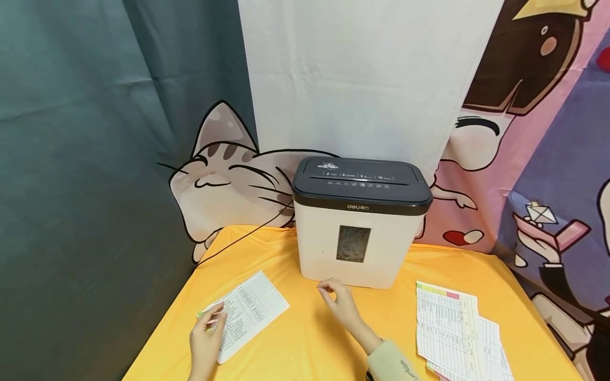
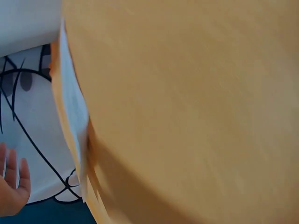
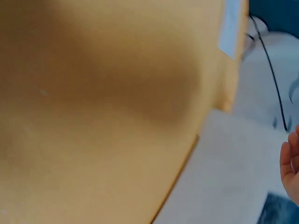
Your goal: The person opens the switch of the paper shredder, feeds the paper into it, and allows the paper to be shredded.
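Observation:
A printed sheet of paper with table lines lies on the yellow cloth at the left, and in the left wrist view the paper appears as a thin pale strip. Over its left edge is my left hand, fingers loosely bent and nothing gripped between them. My right hand hovers in front of the white paper shredder, its fingers relaxed and holding nothing. The shredder has a dark lid with a feed slot and a small window showing shreds. In the right wrist view, my right hand overlaps the shredder.
Several printed sheets with coloured header cells lie in an overlapping stack at the right. A thin black cord runs from beside the shredder to the left. Printed curtains stand behind and beside the yellow-covered table.

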The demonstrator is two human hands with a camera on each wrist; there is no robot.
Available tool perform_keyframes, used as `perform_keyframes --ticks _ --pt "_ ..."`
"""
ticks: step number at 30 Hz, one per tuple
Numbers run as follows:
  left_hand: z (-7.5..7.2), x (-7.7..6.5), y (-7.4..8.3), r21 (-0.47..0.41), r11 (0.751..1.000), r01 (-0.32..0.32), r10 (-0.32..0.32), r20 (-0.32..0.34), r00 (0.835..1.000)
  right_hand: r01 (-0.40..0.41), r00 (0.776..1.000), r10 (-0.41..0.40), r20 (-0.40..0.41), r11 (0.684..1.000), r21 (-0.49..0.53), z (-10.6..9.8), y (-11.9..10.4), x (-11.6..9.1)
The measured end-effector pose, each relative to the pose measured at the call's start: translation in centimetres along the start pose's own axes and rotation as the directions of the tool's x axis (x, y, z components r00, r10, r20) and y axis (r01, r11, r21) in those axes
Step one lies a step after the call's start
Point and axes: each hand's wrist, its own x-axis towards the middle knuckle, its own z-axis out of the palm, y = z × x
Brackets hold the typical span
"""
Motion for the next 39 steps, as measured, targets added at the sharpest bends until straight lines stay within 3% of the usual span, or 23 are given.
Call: perform_keyframes --ticks 5,11,13,16,19,25,29,31,33,36,38,39 --pt "-0.8 -0.2 -0.8 0.149 0.989 0.018 -0.039 0.139 0.989 -0.028 0.989 0.034 0.143 0.999 -0.046 1.9 -0.1 -1.0" --pt "-1.4 0.2 -1.7 0.229 0.973 0.028 -0.087 0.251 0.964 -0.056 0.972 0.074 0.223 0.995 -0.084 4.0 -0.1 -0.5" --pt "-1.7 0.6 -2.2 0.237 0.971 0.016 -0.083 0.273 0.958 -0.078 0.954 0.103 0.282 0.992 -0.099 4.7 -0.2 -0.1" --pt "-2.1 1.5 -2.8 0.250 0.968 0.018 -0.093 0.289 0.953 -0.111 0.909 0.160 0.385 0.983 -0.146 5.8 -0.3 0.5" --pt "-2.5 2.1 -3.3 0.291 0.956 0.043 -0.135 0.305 0.943 -0.134 0.874 0.198 0.445 0.976 -0.171 6.8 -0.4 0.9" --pt "-3.4 2.3 -4.4 0.359 0.923 0.142 -0.288 0.397 0.871 -0.216 0.859 0.257 0.442 0.966 -0.141 8.2 0.3 0.8" --pt "-3.8 2.3 -4.9 0.354 0.918 0.181 -0.329 0.420 0.846 -0.367 0.836 0.353 0.419 0.929 -0.050 8.7 0.6 0.7" --pt "-3.9 2.6 -5.0 0.355 0.916 0.185 -0.333 0.418 0.845 -0.422 0.840 0.376 0.391 0.906 0.036 9.2 1.1 0.7" --pt "-3.9 2.9 -5.3 0.360 0.915 0.182 -0.332 0.413 0.848 -0.421 0.864 0.368 0.345 0.903 0.090 9.7 1.8 0.8" --pt "-3.7 3.1 -5.7 0.353 0.917 0.185 -0.326 0.400 0.857 -0.351 0.912 0.299 0.281 0.923 0.157 13.2 7.3 -0.2" --pt "-3.6 3.2 -5.8 0.345 0.918 0.195 -0.332 0.400 0.855 -0.324 0.923 0.272 0.273 0.931 0.168 15.5 10.6 -0.8" --pt "-3.6 3.2 -5.9 0.341 0.919 0.199 -0.334 0.401 0.853 -0.341 0.916 0.279 0.289 0.920 0.192 16.4 11.9 -1.0"
